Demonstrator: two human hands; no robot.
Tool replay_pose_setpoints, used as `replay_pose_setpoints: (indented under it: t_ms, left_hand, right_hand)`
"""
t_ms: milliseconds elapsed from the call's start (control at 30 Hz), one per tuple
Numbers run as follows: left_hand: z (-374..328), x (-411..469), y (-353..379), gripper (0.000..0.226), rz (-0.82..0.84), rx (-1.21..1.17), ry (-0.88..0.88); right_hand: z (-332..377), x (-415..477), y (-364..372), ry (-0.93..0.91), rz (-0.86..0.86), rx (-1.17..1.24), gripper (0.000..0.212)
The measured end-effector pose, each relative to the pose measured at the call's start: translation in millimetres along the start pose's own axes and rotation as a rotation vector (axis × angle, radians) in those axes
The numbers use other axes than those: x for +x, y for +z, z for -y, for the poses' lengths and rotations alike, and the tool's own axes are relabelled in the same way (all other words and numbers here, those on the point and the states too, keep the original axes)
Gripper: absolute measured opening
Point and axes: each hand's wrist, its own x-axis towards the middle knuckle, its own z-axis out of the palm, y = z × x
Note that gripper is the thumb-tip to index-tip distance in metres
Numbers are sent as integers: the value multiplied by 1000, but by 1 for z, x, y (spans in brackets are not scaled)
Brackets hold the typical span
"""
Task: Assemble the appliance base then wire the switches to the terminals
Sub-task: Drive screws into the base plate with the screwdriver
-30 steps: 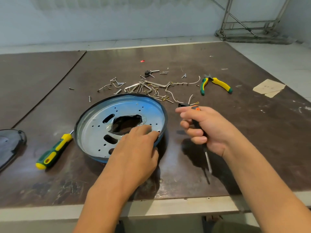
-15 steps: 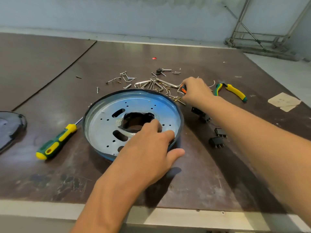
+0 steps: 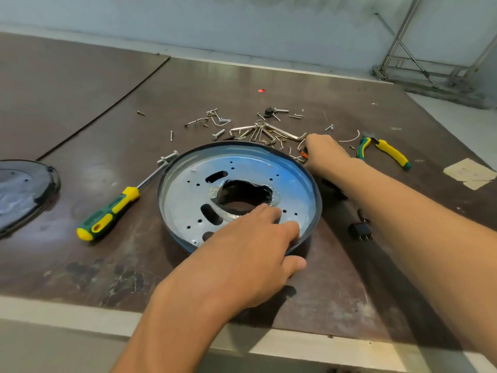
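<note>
The round metal appliance base [image 3: 242,168], blue-tinted with a ragged centre hole, lies on the brown table. My left hand [image 3: 242,254] grips its near rim, fingers inside on the plate and thumb outside. My right hand [image 3: 325,152] reaches past the base's far right edge into the pile of screws, hex keys and bent wires [image 3: 258,130]. It holds a small screwdriver, of which only an orange and black bit [image 3: 304,155] shows. A black switch [image 3: 361,230] with metal pins lies right of the base beside my right forearm.
A green and yellow screwdriver [image 3: 110,216] lies left of the base, its tip by a bolt. Green and yellow pliers [image 3: 387,152] lie at the far right near a paper scrap [image 3: 470,173]. A dark round cover [image 3: 24,189] sits at the left edge.
My right hand moved from in front of me out to the pile behind the base, still holding the small screwdriver. The left hand stayed on the base rim. The view moved closer.
</note>
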Motion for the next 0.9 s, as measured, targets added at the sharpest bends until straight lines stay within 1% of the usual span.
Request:
replay_pose_setpoints:
  t_ms: [100, 167, 200, 233, 400, 600, 700, 800, 867, 900]
  left_hand:
    - [-1, -2, -4, 33, 15, -40, -7]
    - [-4, -3, -6, 32, 18, -71, -23]
    - [-5, -4, -5, 31, 6, -75, -30]
    - [-7, -4, -4, 29, -17, -68, -35]
    - [-15, -4, -1, 25, -101, -37, -65]
    - [-14, 0, -1, 28, -104, -1, -66]
    - [-11, -1, 2, 27, -121, -53, -64]
    - [-7, -1, 3, 24, -97, -106, -64]
    - [-4, -1, -1, 24, -68, -155, -75]
    - [-4, -1, -2, 24, -69, -165, -78]
  right_hand:
    - [-9, -7, 0, -23, 68, -45, 34]
    - [-13, -11, -1, -56, 144, -95, 54]
    - [-15, -12, -2, -77, 168, -119, 61]
    - [-17, -14, -3, -96, 169, -145, 63]
    - [-22, -24, -11, -182, 110, -157, 55]
    - [-30, -40, -19, -249, 57, -200, 45]
    - [-34, -47, -29, -253, -7, -187, 44]
    - [-36, -60, -47, -171, -63, -93, 37]
    - [-34, -78, -56, -124, -148, 35, 32]
    - [-32, -91, -59, -116, -213, 141, 27]
